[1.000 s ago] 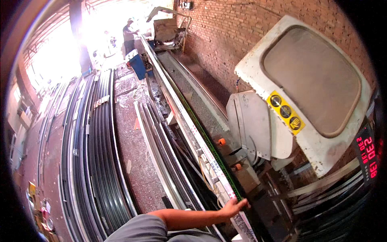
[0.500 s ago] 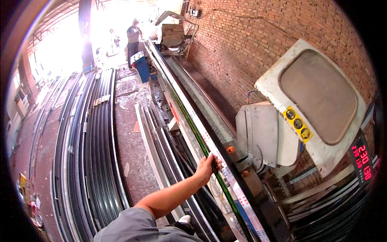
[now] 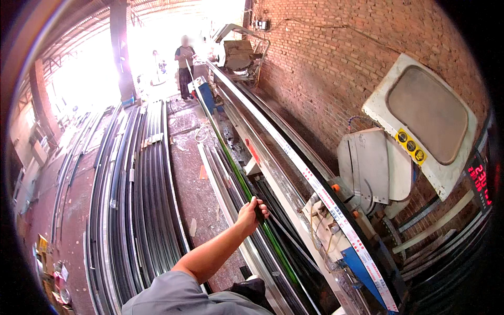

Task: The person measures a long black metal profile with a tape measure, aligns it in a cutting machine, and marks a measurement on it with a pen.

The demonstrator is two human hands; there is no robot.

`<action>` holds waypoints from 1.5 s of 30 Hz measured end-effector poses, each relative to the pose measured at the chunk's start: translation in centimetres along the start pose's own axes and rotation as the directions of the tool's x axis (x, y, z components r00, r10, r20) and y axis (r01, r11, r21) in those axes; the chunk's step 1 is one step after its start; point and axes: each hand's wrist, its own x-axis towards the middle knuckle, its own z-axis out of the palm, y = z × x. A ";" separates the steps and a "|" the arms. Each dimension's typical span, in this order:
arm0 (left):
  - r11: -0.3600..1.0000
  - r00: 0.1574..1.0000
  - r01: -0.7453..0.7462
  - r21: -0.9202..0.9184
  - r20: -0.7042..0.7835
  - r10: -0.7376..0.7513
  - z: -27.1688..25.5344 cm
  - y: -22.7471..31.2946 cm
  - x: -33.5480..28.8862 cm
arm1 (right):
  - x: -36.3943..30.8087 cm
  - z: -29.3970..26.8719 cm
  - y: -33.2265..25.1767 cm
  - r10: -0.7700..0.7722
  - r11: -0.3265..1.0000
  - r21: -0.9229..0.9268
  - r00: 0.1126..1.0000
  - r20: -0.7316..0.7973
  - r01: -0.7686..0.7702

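My left hand [image 3: 250,214] is closed around a long, thin profile [image 3: 271,239] with a green face, thumb on top and fingers curled over its right side. The profile runs from near my body toward the far end of the shop. There a co-worker [image 3: 185,59] stands with both hands raised in front, apparently at its far end. It hangs above a low stack of long dark and silver profiles [image 3: 231,197], left of a machine's long rail [image 3: 320,189] with a printed white tape along it. My right hand is out of view.
Bundles of long black profiles [image 3: 152,210] lie on the floor to the left. A white hinged guard with a window [image 3: 428,113] stands at the right by a brick wall [image 3: 336,63]. Beside it is a red digital display [image 3: 480,184]. A blue box [image 3: 206,97] stands near the co-worker.
My left hand has moved left and away from the machine rail, carrying the green profile with it. The profile now lies over the lower stack. My view has shifted slightly.
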 end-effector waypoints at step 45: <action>0.567 0.479 0.821 0.061 -0.614 -0.627 -49.1 3.6 15.0 | 3.8 2.7 -44.6 0.688 0.715 -0.362 0.514 0.512 -0.597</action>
